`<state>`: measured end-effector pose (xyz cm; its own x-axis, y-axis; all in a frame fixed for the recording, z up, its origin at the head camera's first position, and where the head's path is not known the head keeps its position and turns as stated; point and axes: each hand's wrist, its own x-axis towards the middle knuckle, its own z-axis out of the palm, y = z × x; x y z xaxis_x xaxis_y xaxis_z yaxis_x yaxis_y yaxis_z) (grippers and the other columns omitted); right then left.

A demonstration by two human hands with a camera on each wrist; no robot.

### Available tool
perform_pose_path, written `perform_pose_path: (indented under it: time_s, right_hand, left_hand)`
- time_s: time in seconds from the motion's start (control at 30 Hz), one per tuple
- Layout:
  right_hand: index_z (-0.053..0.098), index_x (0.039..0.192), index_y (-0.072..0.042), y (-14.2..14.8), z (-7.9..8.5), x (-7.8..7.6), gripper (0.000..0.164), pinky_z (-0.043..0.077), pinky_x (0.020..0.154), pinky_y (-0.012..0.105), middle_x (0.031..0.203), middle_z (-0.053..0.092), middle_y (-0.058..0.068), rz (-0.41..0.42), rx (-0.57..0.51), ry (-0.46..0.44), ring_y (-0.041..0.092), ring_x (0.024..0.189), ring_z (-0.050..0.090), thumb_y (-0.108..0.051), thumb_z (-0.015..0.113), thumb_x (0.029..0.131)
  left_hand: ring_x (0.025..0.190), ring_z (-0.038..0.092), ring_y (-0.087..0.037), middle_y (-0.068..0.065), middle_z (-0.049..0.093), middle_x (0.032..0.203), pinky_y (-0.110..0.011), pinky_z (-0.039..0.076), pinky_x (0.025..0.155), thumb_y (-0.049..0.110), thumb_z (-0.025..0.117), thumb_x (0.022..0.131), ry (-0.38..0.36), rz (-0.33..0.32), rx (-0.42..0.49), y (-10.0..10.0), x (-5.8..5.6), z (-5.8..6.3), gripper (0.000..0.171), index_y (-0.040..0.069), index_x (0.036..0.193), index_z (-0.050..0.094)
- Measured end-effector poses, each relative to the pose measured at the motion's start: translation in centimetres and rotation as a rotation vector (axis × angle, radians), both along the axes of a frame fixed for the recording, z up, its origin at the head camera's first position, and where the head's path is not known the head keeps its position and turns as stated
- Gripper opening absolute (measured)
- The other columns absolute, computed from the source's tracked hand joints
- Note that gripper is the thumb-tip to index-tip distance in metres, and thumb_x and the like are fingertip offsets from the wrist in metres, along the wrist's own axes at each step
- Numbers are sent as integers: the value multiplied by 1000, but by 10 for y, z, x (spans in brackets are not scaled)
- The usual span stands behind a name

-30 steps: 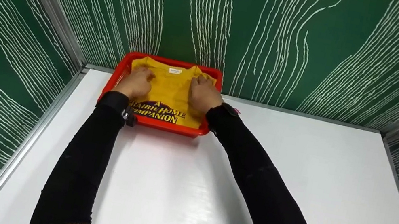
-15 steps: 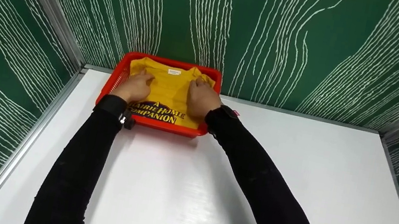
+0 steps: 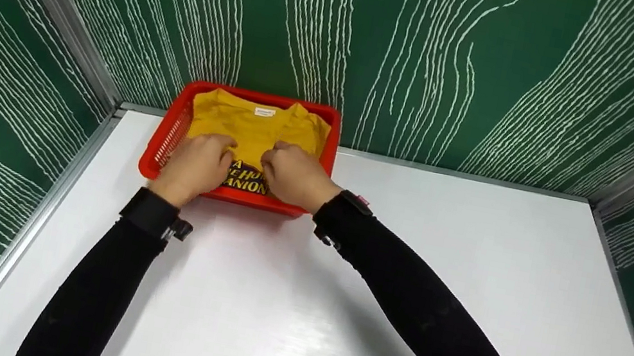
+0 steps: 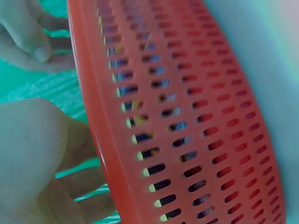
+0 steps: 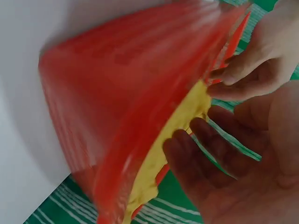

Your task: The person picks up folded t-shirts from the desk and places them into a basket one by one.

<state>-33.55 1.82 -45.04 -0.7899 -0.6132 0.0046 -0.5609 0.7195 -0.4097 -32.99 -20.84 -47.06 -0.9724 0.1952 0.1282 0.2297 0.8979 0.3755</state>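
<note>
A folded yellow T-shirt (image 3: pixel 254 129) lies in a red plastic basket (image 3: pixel 331 141), its white neck label at the far side and dark printed lettering toward me. Over the near left part of the shirt is my left hand (image 3: pixel 195 164), fingers loosely bent. My right hand (image 3: pixel 293 175) is above the near right part, covering some of the lettering. In the right wrist view, the right hand's fingers (image 5: pixel 205 144) are spread and relaxed by the yellow cloth, gripping nothing. The left wrist view has the left hand (image 4: pixel 28 158) beside the slotted basket wall, its fingertips hidden behind the rim.
The basket stands on a white table (image 3: pixel 436 277), near its back edge. Green panels (image 3: pixel 403 56) with white wavy lines rise behind and on both sides, joined by grey metal strips (image 3: pixel 109 96). Both wrists wear black bands (image 3: pixel 150 212).
Both hands have drawn back toward me from the shirt's shoulders to its near part and come closer together. More of the upper shirt shows. The whole head view has shifted slightly.
</note>
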Motion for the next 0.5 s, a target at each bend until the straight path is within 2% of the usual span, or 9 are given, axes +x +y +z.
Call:
perform_pose_path:
  time_s: [0.1, 0.2, 0.33, 0.5]
  right_hand:
    - [77, 132, -5, -1, -6, 10, 32, 59, 111, 44, 124, 72, 15, 28, 42, -11, 32, 115, 69, -21, 56, 115]
    - [77, 131, -6, -1, -13, 16, 33, 59, 106, 46, 121, 69, 15, 39, 80, -21, 32, 109, 67, -27, 56, 116]
    - [76, 131, -8, 0, -20, 20, 46, 60, 103, 47, 120, 69, 15, 26, 119, -32, 33, 108, 67, -44, 50, 118]
    - [74, 141, -11, 0, -26, 25, 68, 59, 107, 53, 126, 74, 18, 34, 146, -31, 37, 118, 71, -61, 36, 116]
  left_hand:
    - [108, 76, -40, -17, 80, 117, -58, 61, 96, 23, 62, 111, 78, -25, -22, 4, 12, -2, 27, 4, 119, 80]
    - [99, 75, -39, -16, 77, 107, -56, 62, 90, 29, 64, 111, 107, -35, -36, 7, 18, -7, 29, 4, 111, 80]
    - [94, 75, -39, -15, 76, 100, -54, 62, 87, 40, 60, 114, 85, -42, -58, 10, 22, -15, 41, 5, 109, 82]
    - [92, 77, -44, -17, 77, 91, -56, 62, 80, 50, 52, 116, 49, -34, -74, 11, 26, -21, 54, 9, 104, 84]
